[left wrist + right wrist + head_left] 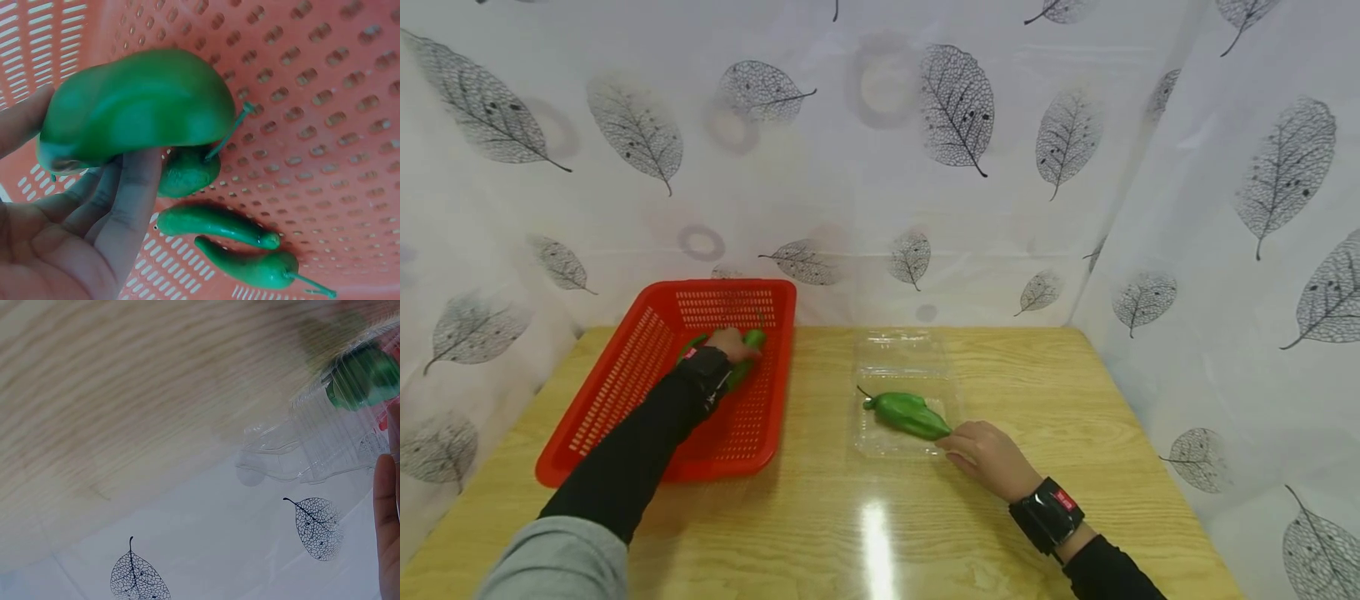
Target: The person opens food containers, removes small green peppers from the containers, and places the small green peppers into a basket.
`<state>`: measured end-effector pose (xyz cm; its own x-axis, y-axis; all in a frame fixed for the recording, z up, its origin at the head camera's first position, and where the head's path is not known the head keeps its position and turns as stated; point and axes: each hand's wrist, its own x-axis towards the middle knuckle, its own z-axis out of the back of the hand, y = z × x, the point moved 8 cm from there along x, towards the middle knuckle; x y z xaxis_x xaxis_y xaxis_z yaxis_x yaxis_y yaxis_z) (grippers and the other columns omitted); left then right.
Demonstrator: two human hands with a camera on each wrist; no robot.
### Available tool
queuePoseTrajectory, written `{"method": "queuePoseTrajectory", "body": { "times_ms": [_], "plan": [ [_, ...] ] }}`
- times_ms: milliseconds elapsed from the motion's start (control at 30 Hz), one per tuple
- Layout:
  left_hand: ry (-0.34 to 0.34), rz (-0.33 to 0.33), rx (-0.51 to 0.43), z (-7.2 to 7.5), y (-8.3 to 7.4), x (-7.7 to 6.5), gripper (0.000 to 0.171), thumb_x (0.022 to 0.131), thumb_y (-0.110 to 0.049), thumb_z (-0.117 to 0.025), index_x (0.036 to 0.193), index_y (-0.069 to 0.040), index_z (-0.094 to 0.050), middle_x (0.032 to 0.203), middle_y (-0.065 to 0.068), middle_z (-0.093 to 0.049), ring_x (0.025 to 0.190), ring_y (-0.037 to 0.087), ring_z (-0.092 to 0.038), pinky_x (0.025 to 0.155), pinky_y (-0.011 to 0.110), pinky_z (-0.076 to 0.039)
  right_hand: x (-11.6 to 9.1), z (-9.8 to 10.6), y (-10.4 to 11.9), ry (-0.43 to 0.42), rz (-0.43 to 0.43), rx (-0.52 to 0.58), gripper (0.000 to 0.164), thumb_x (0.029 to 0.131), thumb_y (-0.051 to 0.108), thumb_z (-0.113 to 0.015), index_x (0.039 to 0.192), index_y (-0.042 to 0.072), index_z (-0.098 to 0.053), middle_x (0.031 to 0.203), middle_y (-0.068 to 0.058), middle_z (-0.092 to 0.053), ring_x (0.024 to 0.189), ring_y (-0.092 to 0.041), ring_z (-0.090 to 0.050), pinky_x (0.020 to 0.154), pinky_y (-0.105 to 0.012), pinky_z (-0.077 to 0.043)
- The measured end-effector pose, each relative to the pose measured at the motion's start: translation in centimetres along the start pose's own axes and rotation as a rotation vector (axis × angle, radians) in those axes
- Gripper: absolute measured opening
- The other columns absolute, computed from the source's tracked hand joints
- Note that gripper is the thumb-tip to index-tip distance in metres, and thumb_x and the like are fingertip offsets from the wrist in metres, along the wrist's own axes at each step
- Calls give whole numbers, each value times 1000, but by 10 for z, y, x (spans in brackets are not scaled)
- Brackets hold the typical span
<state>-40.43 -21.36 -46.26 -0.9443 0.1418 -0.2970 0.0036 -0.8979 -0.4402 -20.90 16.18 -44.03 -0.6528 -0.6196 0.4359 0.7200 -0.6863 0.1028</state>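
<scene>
Inside the red plastic basket (778,375), my left hand (730,343) grips a large green pepper (137,103), thumb on one side and fingers beneath. Below it in the left wrist view lie several more green peppers, among them a slim one (215,225) and one with a long stem (250,265). A clear plastic box (868,442) stands with its lid folded back on the table, and a long green pepper (906,414) lies in it. My right hand (992,458) pinches the box's near right corner, beside that pepper's tip. Only part of this hand shows in the right wrist view.
The wooden table (1030,375) runs back to a white curtain (850,192) printed with dark leaves, which also hangs at both sides. The basket's raised walls surround my left hand. A band of glare lies on the table in front of the box.
</scene>
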Motion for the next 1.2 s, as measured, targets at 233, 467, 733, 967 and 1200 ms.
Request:
{"method": "queuePoseTrajectory", "body": {
  "times_ms": [233,467,733,967,1200],
  "plan": [
    [-29,-64,-20,-11,15,22,41,84,-41,-62,64,-10,-45,62,2,-41,57,20,-44,54,30,-38,1,-1,2,8,4,17,26,72,10,-78,97,15,-72,85,5,-69,81,-10,-64,75,-28,-53],
    [-51,-116,-2,-45,74,99,47,82,-52,-61,64,-12,-46,62,4,-40,55,23,-41,52,35,-35,1,0,3,-15,24,-2,27,70,10,-80,96,15,-72,84,6,-69,80,-9,-64,75,-28,-52],
    [14,-12,-41,-19,16,37,38,83,-35,-65,64,-10,-43,63,3,-38,58,21,-42,55,33,-36,1,0,1,-16,20,-4,29,69,10,-80,95,16,-72,84,6,-69,80,-9,-64,75,-28,-52],
    [-17,13,-24,-6,-17,-4,31,87,-25,-60,66,-8,-44,65,2,-37,61,18,-40,55,27,-34,1,1,1,-14,17,-3,29,69,9,-81,96,16,-72,84,5,-69,80,-9,-64,74,-28,-52],
    [-16,3,-11,-8,-17,1,29,85,-25,-61,77,3,-56,67,6,-46,61,20,-45,56,28,-37,0,0,1,-13,16,-11,30,68,9,-81,96,17,-72,84,6,-68,80,-9,-63,75,-27,-52]
  ]
}}
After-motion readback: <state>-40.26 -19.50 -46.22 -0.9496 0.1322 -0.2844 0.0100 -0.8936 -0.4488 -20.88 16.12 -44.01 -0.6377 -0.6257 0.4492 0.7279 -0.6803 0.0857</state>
